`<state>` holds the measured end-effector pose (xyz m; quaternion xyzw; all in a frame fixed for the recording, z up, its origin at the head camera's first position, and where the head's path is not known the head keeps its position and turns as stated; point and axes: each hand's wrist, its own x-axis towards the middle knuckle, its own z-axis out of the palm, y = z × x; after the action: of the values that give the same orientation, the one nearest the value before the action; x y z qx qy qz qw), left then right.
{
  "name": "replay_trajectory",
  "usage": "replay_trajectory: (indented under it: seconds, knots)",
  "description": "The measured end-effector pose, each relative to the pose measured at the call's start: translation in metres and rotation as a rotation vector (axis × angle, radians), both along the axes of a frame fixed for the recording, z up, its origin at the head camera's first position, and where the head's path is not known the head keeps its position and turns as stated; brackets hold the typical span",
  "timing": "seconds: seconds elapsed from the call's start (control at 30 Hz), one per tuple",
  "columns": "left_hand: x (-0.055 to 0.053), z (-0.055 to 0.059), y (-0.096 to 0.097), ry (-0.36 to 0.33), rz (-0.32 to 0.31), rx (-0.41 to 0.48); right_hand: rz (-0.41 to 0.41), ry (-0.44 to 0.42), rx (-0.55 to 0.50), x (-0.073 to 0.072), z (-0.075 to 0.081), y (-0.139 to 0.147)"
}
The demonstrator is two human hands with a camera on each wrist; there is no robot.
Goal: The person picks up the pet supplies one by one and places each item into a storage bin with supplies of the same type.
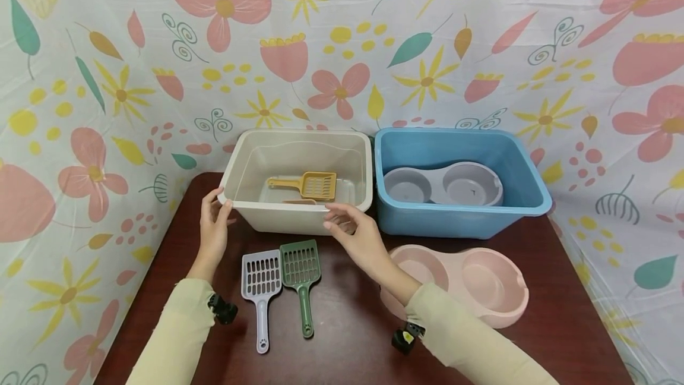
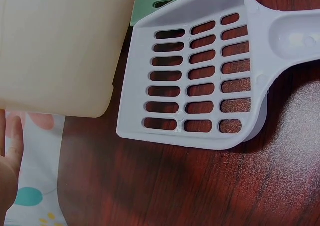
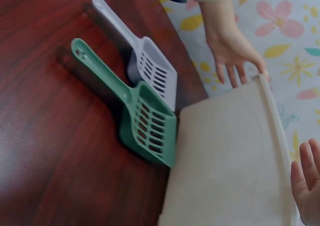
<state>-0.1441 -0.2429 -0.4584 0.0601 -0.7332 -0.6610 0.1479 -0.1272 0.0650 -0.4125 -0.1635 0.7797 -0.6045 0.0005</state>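
A cream plastic litter box (image 1: 288,220) stands at the back left of the table. My left hand (image 1: 212,227) is at its front left corner, thumb and fingertips right at the rim; the right wrist view shows those fingers extended along the outer side. Toward the right end of the front rim is my right hand (image 1: 359,237), its fingers loosely bent and nothing in them. Inside the box lies a yellow slotted litter scoop (image 1: 287,183), with part of another orange-yellow piece below it. On the table before the box are a lavender scoop (image 2: 190,81) and a green scoop (image 3: 102,72).
To the right stands a blue litter box (image 1: 435,220) holding a grey double bowl (image 1: 436,188). In front of it is a pink double bowl (image 1: 455,275), partly behind my right forearm. A flower-printed cloth (image 1: 342,34) surrounds the dark wooden table (image 1: 347,337).
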Motion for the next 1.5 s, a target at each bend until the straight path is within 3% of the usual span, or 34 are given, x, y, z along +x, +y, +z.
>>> replay_trajectory:
  seconds: [0.23,0.4,0.63,0.9,1.07,1.5]
  knots:
    - [-0.010,-0.020,-0.007,-0.010,0.035,-0.002,0.017,-0.067,0.014,0.012,-0.017,-0.006]
    - [-0.013,-0.025,-0.008,0.014,0.041,-0.010,0.039,-0.095,-0.006,0.021,-0.036,-0.007]
    - [-0.011,-0.022,-0.007,0.006,0.032,0.001,0.039,-0.127,-0.021,0.028,-0.061,-0.008]
    - [0.000,0.002,0.002,0.025,0.020,0.016,0.052,-0.221,-0.022,0.043,-0.080,-0.011]
    - [0.001,0.004,0.003,0.026,0.018,0.026,0.049,-0.268,-0.011,0.052,-0.092,-0.016]
    - [-0.001,0.000,0.001,-0.011,0.021,0.006,0.063,-0.273,0.041,0.071,-0.121,-0.021]
